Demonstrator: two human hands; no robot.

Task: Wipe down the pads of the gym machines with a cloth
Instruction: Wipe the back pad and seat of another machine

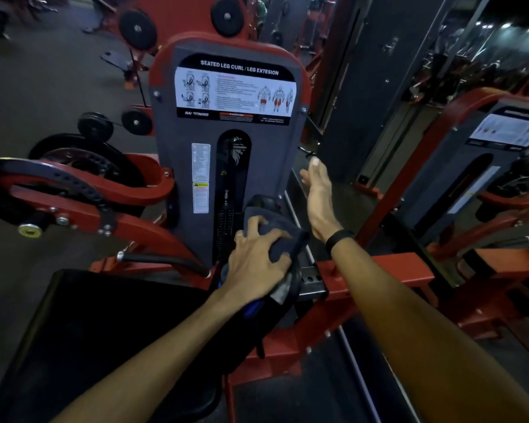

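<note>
- Two bare forearms are seen reaching forward from the bottom edge of the view; a black seat pad (pixel 83 340) lies below and to the left of the left forearm.
- The left hand (pixel 257 254) is pressed palm-down with fingers spread and curled over a dark cloth (pixel 283 228), which is gripped against a black roller pad (pixel 264 204) of the machine.
- The cloth is bunched under the left hand, with a lighter corner hanging just beneath the fingers.
- A ring is worn on one finger of the left hand.
- The right hand (pixel 318 196) is held open, just right of the cloth and apart from it, fingers extended forward and nothing held.
- A black band (pixel 339 239) is worn on the right wrist.
- A red frame bar (pixel 379 270) runs beneath the right forearm.
- Beyond both hands, the grey weight-stack shroud (pixel 177 178) stands upright, carrying an instruction label (pixel 235 90) headed "SEATED LEG CURL / LEG EXTESION".
- Left of the left hand, a red curved adjustment arm (pixel 74 190) with a row of holes is seen.
- Far right of the right hand, a second similar machine (pixel 483 154) appears.
</note>
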